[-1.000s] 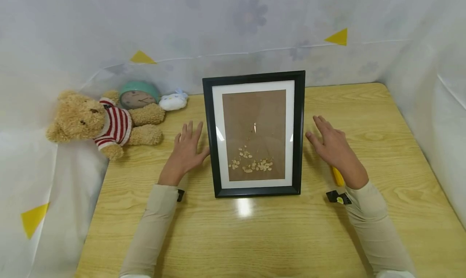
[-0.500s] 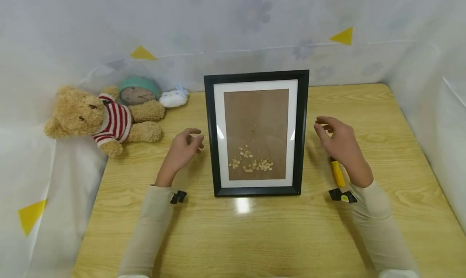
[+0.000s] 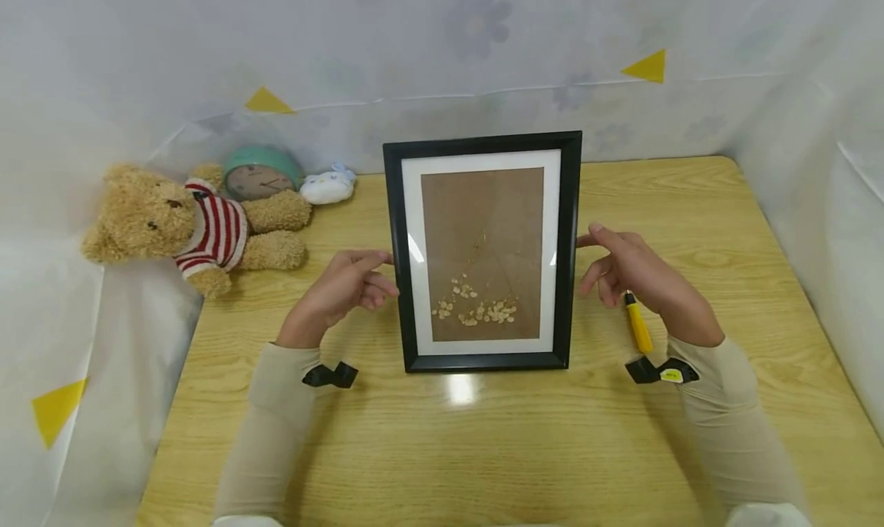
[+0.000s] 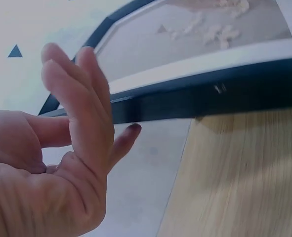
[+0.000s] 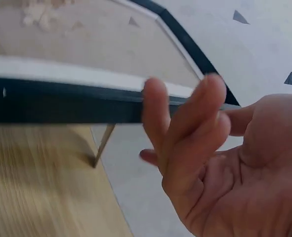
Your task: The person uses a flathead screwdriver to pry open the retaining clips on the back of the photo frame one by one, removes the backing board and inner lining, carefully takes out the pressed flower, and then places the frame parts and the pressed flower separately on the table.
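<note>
A black picture frame (image 3: 486,361) stands propped nearly upright on the table, with a white mat and small dried pale flowers on brown behind its glazing. My left hand (image 3: 331,293) is at its left edge, fingers partly bent, one fingertip meeting the edge; whether it presses there I cannot tell. At the opposite edge is my right hand (image 3: 645,285), its pointing finger reaching to or behind the frame and the others loosely bent. Both wrist views show bent fingers in front of the frame's dark side, holding nothing. Behind the frame, a thin leg (image 5: 104,144) shows.
A yellow-handled tool (image 3: 639,329) lies under the right wrist. At the back left are a teddy bear (image 3: 219,232) in a striped shirt, a green clock (image 3: 261,176) and a small white plush (image 3: 328,187). White curtains (image 3: 476,36) enclose the wooden table (image 3: 483,450).
Both hands went from spread fingers beside the frame to bent fingers, turning at the wrists, and then moved closer to its edges. The frame stays in place.
</note>
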`<state>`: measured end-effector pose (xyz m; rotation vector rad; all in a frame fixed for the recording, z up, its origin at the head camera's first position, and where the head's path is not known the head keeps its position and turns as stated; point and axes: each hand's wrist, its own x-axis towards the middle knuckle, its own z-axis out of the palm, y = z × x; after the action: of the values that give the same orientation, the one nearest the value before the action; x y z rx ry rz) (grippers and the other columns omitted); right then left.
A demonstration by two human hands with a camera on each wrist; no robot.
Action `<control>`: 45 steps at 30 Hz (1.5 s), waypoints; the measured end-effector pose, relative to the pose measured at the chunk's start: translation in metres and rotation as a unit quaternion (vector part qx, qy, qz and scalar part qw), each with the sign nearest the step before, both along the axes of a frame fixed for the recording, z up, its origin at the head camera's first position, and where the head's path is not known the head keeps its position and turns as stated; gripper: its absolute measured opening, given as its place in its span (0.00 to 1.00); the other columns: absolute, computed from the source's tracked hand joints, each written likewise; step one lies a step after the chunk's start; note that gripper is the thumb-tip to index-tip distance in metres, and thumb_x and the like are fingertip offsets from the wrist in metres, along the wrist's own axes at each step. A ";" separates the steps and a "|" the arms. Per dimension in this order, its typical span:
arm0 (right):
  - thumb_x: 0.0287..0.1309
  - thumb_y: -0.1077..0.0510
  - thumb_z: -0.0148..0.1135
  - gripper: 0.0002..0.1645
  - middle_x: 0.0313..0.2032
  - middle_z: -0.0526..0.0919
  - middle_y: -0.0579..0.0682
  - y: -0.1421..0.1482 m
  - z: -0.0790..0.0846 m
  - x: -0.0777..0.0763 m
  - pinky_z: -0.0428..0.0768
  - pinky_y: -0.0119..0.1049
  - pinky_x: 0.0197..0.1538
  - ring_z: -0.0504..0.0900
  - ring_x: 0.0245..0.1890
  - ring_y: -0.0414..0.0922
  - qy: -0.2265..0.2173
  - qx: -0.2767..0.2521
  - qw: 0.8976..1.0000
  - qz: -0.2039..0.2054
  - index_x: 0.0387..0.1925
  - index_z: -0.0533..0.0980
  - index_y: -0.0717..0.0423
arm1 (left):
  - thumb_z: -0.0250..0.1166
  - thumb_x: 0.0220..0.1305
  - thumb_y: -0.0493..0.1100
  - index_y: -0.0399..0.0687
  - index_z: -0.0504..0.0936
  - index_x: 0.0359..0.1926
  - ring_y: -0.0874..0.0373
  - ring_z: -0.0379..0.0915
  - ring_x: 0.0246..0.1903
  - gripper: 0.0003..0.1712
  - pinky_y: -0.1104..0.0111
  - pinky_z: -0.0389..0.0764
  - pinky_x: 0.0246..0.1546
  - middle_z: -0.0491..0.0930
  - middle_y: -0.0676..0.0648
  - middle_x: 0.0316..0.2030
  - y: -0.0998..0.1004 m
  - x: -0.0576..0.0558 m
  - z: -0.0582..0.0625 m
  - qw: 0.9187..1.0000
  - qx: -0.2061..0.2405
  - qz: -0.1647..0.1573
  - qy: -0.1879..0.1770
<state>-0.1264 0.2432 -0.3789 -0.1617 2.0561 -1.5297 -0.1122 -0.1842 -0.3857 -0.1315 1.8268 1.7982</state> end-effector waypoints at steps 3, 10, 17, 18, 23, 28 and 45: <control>0.75 0.30 0.26 0.52 0.29 0.88 0.60 -0.004 0.002 0.001 0.80 0.40 0.21 0.79 0.12 0.46 -0.061 -0.032 0.997 0.028 0.75 0.43 0.71 | 0.45 0.81 0.48 0.32 0.61 0.72 0.64 0.78 0.18 0.29 0.70 0.81 0.26 0.87 0.48 0.26 0.000 0.000 0.001 1.000 0.016 -0.013 -0.013; 0.76 0.32 0.29 0.52 0.34 0.88 0.61 -0.010 0.005 0.005 0.82 0.41 0.23 0.86 0.18 0.50 -0.076 -0.042 0.996 0.025 0.75 0.39 0.74 | 0.45 0.81 0.47 0.34 0.53 0.76 0.58 0.85 0.26 0.32 0.61 0.86 0.35 0.88 0.43 0.34 0.004 0.000 0.000 0.999 0.032 -0.019 -0.015; 0.77 0.35 0.34 0.50 0.37 0.88 0.61 -0.013 0.007 0.011 0.85 0.44 0.28 0.88 0.24 0.55 -0.066 -0.042 0.997 0.025 0.76 0.40 0.73 | 0.45 0.81 0.46 0.29 0.47 0.76 0.48 0.87 0.36 0.35 0.55 0.84 0.43 0.87 0.34 0.38 0.008 0.006 0.005 0.999 0.040 -0.016 0.005; 0.77 0.35 0.34 0.50 0.37 0.88 0.62 -0.013 0.008 0.012 0.85 0.45 0.29 0.88 0.25 0.56 -0.062 -0.042 0.997 0.027 0.76 0.39 0.73 | 0.45 0.81 0.46 0.28 0.47 0.76 0.47 0.87 0.36 0.34 0.55 0.84 0.43 0.86 0.33 0.38 0.009 0.007 0.006 0.999 0.038 -0.016 0.009; 0.78 0.36 0.34 0.51 0.38 0.88 0.63 -0.014 0.011 0.018 0.85 0.48 0.32 0.88 0.27 0.57 -0.043 -0.041 0.998 0.026 0.75 0.35 0.73 | 0.44 0.81 0.44 0.27 0.50 0.75 0.47 0.87 0.36 0.32 0.55 0.84 0.43 0.86 0.32 0.38 0.011 0.014 0.012 0.999 0.020 -0.013 0.027; 0.78 0.36 0.34 0.49 0.38 0.88 0.63 -0.013 0.015 0.025 0.85 0.47 0.33 0.88 0.30 0.59 -0.017 -0.033 0.999 0.026 0.74 0.41 0.76 | 0.44 0.81 0.44 0.28 0.51 0.74 0.46 0.87 0.35 0.31 0.51 0.82 0.44 0.86 0.31 0.38 0.011 0.019 0.016 0.999 0.020 -0.013 0.044; 0.78 0.35 0.31 0.45 0.38 0.89 0.57 -0.019 0.029 0.037 0.85 0.43 0.35 0.89 0.33 0.55 0.072 -0.018 0.997 -0.023 0.65 0.57 0.76 | 0.49 0.80 0.51 0.31 0.55 0.74 0.44 0.87 0.39 0.35 0.53 0.84 0.43 0.86 0.32 0.40 0.012 0.030 0.029 0.994 0.038 0.003 0.105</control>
<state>-0.0889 0.2241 -0.3497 -0.2451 2.1580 -1.6264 -0.0818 -0.1722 -0.3565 0.0852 1.8960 1.9452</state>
